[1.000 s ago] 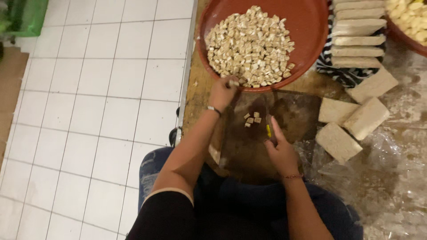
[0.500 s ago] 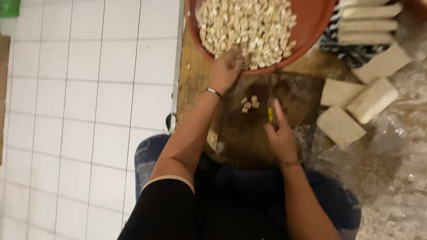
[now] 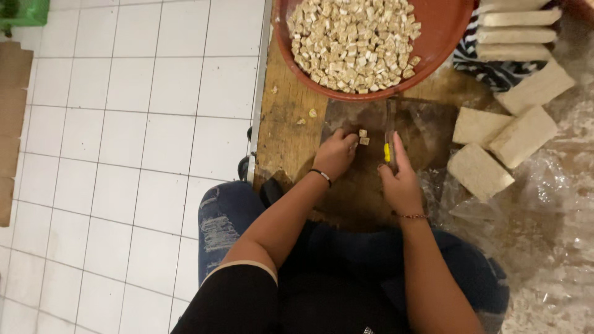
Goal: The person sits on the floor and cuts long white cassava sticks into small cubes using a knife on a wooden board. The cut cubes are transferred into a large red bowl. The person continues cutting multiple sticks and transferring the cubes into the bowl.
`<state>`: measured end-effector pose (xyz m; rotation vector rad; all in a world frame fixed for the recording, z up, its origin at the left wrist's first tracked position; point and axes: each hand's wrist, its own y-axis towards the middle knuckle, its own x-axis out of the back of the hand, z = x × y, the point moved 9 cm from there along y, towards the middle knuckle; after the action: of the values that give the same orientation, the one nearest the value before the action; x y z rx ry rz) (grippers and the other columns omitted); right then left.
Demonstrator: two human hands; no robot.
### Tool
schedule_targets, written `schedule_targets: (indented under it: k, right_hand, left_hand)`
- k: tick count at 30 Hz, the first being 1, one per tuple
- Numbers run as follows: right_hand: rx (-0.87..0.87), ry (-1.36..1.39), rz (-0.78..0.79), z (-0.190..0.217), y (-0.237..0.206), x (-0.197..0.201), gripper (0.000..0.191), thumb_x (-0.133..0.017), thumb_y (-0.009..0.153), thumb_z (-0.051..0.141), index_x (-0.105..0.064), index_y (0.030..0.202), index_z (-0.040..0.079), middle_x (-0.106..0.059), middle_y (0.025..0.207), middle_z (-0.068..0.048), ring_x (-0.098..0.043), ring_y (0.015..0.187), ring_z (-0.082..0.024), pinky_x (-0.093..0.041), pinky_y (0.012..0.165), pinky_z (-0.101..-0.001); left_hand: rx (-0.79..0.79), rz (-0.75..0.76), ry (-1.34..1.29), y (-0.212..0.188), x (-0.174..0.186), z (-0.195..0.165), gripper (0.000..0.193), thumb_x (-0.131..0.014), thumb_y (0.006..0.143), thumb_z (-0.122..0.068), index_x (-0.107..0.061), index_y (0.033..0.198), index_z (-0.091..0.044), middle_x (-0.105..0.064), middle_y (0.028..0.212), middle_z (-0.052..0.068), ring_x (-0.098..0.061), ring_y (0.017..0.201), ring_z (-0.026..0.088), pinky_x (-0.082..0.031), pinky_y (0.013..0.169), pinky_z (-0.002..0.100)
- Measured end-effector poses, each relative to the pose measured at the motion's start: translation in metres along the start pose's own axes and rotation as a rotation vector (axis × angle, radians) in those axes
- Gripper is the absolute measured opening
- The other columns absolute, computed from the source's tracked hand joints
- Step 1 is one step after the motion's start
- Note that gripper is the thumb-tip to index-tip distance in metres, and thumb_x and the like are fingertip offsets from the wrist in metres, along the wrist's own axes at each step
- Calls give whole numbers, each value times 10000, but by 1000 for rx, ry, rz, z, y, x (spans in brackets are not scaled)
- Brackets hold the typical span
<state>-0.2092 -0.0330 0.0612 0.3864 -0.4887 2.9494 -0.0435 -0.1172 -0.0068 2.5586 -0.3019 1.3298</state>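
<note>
Person cut pale cubes on a dark board.
Right hand (image 3: 401,182) gripped a yellow-handled knife (image 3: 389,133), blade flat on the cutting board (image 3: 427,127); left hand (image 3: 335,153) curled closed beside two small cubes (image 3: 363,137), just below the red bowl (image 3: 439,46) of cubes.

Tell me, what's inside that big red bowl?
The red bowl holds a heap of small pale tan cubes. The bowl's bottom beneath them is covered, and its far rim is cut off.

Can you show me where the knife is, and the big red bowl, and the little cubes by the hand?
knife (image 3: 389,133): head view, on the blade above the yellow handle.
bowl (image 3: 442,31): head view, on its bare inner wall.
cubes (image 3: 363,137): head view, on the small pair.
</note>
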Motion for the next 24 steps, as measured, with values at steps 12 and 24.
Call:
schedule_targets:
  k: [12, 24]
  right_hand:
    - [16, 51, 35, -13, 8, -8, 800, -616, 926, 125, -310, 1647, 286, -569, 768, 17, -473, 640, -75, -446, 597, -266]
    - [-90, -77, 22, -13, 8, -6, 794, -623, 914, 160, -319, 1625, 344, -605, 738, -4, -469, 575, -99, -436, 557, -287]
  left_hand:
    - [312, -22, -425, 115, 65, 38, 318, -757, 844, -201, -725, 1148, -113, -770, 899, 105, -723, 801, 207, -580, 756, 350]
    - [-39, -183, -160, 196, 123, 23, 491, -614, 811, -35, -720, 1285, -109, -723, 1153, 181, -698, 1038, 346, -553, 893, 417]
